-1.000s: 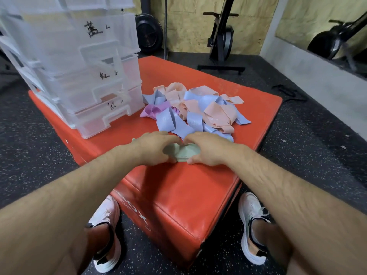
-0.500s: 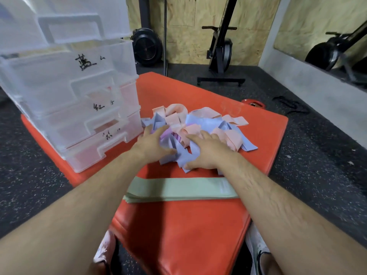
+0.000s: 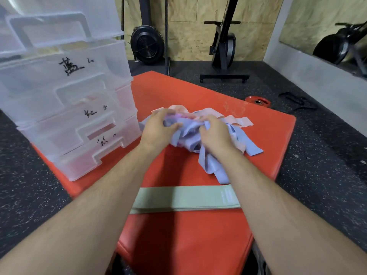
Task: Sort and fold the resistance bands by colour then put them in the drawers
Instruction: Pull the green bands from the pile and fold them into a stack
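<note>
Since half a second ago, both hands have gone from lying on top of the tangle to closing into it, and the blue bands [image 3: 210, 165] are now bunched and partly raised off the surface. The left hand [image 3: 158, 130] curls its fingers and thumb round one clump of blue. The right hand [image 3: 216, 133], just beside it, grips another fold of the same tangle, its fingertips buried in the fabric. Loose blue loops trail down from under the right wrist.

How many blue bands there are cannot be counted, since they are knotted together. One purple band [image 3: 177, 116] peeks out between the two hands. Behind them lie the pink bands [image 3: 240, 121], also too overlapped to count.

One green band [image 3: 184, 199] lies flat and folded nearer the person, apart from the heap and unmoved.

Everything sits on one orange pad [image 3: 178, 239]. At its left corner stand the clear drawers [image 3: 65, 108], four stacked, three of them showing handwritten labels. One red weight plate [image 3: 258, 101] lies on the floor beyond.
</note>
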A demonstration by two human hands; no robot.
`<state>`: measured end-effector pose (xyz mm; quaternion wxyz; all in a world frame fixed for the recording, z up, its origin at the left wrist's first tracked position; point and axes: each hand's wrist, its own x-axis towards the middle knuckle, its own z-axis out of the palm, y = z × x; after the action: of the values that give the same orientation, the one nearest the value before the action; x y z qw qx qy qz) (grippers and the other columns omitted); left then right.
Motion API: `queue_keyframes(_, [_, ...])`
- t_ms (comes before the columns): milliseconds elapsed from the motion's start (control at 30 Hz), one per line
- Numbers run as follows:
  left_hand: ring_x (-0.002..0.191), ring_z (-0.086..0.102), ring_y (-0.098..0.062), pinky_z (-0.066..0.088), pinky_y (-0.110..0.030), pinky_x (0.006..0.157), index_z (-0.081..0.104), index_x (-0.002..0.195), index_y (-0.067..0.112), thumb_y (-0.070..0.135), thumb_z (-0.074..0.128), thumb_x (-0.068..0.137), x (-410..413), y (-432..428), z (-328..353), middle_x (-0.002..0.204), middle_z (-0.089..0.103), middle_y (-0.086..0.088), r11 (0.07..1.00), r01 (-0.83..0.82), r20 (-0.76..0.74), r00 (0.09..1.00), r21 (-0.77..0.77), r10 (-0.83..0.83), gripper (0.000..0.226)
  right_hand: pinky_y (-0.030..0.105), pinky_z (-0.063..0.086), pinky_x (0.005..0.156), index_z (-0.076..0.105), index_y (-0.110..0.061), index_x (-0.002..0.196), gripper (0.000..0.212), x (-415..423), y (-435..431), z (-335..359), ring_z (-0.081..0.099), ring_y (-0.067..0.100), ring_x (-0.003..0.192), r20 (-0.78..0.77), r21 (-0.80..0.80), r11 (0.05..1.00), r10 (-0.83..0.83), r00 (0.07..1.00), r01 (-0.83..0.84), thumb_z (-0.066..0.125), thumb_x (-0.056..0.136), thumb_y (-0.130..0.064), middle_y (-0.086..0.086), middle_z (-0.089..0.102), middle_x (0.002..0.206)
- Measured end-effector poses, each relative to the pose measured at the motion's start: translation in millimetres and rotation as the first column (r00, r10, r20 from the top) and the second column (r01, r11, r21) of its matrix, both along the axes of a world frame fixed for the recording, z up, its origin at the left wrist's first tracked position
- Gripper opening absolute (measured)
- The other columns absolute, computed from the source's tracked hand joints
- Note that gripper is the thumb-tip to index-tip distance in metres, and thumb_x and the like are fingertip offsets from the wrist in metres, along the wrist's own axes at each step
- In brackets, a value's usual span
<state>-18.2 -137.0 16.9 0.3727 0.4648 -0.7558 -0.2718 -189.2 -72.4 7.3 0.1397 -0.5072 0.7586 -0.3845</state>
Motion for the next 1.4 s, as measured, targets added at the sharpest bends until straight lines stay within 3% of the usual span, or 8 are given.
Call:
queue_keyframes(200, [0.117, 0.052, -0.012, 0.042, -0.023, 0.093, 0.068, 0.117, 0.017, 0.025, 0.069, 0.09, 17, 7, 18, 0.127, 0.059, 0.002, 0.988, -0.023, -0.007, 1.0, -0.15, 0.023, 0.029, 0.007, 0.04, 0.073, 0.068, -0.023, 0.117, 0.031, -16, 7, 51, 0.06, 0.011, 0.1, 0.215, -0.381, 0.916, -0.042, 0.976, 0.123, 0.052, 0.091, -0.018, -0.009, 0.067, 0.108])
queue_keyframes(333, [0.132, 0.048, -0.018, 0.033, -0.024, 0.109, 0.066, 0.122, 0.012, 0.019, 0.065, 0.092, 22, 14, 15, 0.137, 0.058, -0.004, 0.988, 0.029, 0.129, 0.992, -0.15, -0.009, 0.031, 0.032, 0.052, 0.09, 0.059, -0.039, 0.132, 0.037, -16, 18, 43, 0.061, 0.017, 0.113, 0.069, -0.084, 0.988, 0.134, 0.989, -0.128, 0.062, 0.095, -0.04, -0.005, 0.063, 0.13])
queue_keyframes(467, [0.106, 0.063, -0.029, 0.045, -0.029, 0.084, 0.071, 0.116, 0.018, 0.02, 0.058, 0.092, 29, 30, 6, 0.113, 0.07, -0.008, 0.983, 0.101, 0.431, 0.902, -0.153, -0.026, 0.027, 0.022, 0.039, 0.086, 0.042, -0.033, 0.152, 0.059, -15, 31, 25, 0.058, 0.021, 0.121, -0.162, 0.304, 0.914, 0.326, 0.931, -0.267, 0.062, 0.096, -0.033, 0.001, 0.051, 0.149])
queue_keyframes(633, [0.074, 0.061, -0.027, 0.05, -0.037, 0.067, 0.069, 0.086, 0.013, 0.032, 0.051, 0.09, 25, 47, 11, 0.072, 0.065, -0.002, 0.957, 0.219, 0.485, 0.869, -0.19, -0.102, 0.026, 0.032, 0.05, 0.089, 0.051, -0.041, 0.142, 0.047, -8, 45, 28, 0.064, 0.024, 0.112, -0.298, 0.302, 0.929, 0.307, 0.904, -0.216, 0.055, 0.096, -0.041, -0.002, 0.061, 0.138])
queue_keyframes(800, [0.097, 0.061, -0.027, 0.047, -0.037, 0.082, 0.069, 0.103, 0.013, 0.028, 0.058, 0.092, 19, 83, -3, 0.102, 0.066, -0.008, 0.877, 0.433, 0.517, 0.81, -0.208, -0.278, 0.022, 0.037, 0.047, 0.101, 0.06, -0.04, 0.133, 0.041, -2, 79, 32, 0.059, 0.021, 0.12, -0.421, 0.32, 0.924, 0.337, 0.842, -0.21, 0.054, 0.092, -0.042, -0.009, 0.059, 0.138])
queue_keyframes(1033, [0.098, 0.063, -0.028, 0.051, -0.042, 0.085, 0.07, 0.107, 0.011, 0.046, 0.051, 0.087, 26, 125, -22, 0.104, 0.069, -0.006, 0.786, 0.572, 0.575, 0.734, -0.235, -0.362, 0.045, 0.029, 0.048, 0.083, 0.067, -0.026, 0.113, 0.029, -10, 146, 38, 0.061, 0.014, 0.094, -0.242, 0.424, 0.881, 0.333, 0.911, -0.21, 0.067, 0.089, -0.043, -0.007, 0.065, 0.112])
queue_keyframes(1200, [0.099, 0.06, -0.021, 0.047, -0.039, 0.088, 0.07, 0.105, 0.02, 0.056, 0.044, 0.086, 23, 153, -21, 0.103, 0.067, 0.001, 0.811, 0.575, 0.597, 0.69, -0.109, -0.409, 0.048, 0.041, 0.055, 0.094, 0.066, -0.011, 0.117, 0.046, -25, 174, 37, 0.069, 0.028, 0.099, -0.296, 0.605, 0.796, 0.252, 0.921, -0.023, 0.067, 0.087, -0.047, 0.008, 0.071, 0.109])
queue_keyframes(1400, [0.103, 0.059, -0.019, 0.051, -0.043, 0.089, 0.069, 0.109, 0.028, 0.06, 0.06, 0.083, 13, 163, -33, 0.107, 0.061, 0.004, 0.815, 0.578, 0.604, 0.662, -0.035, -0.443, 0.041, 0.033, 0.059, 0.067, 0.06, -0.016, 0.099, 0.021, -27, 180, 23, 0.072, 0.021, 0.081, 0.077, 0.611, 0.78, 0.11, 0.991, -0.134, 0.07, 0.092, -0.033, 0.006, 0.066, 0.097])
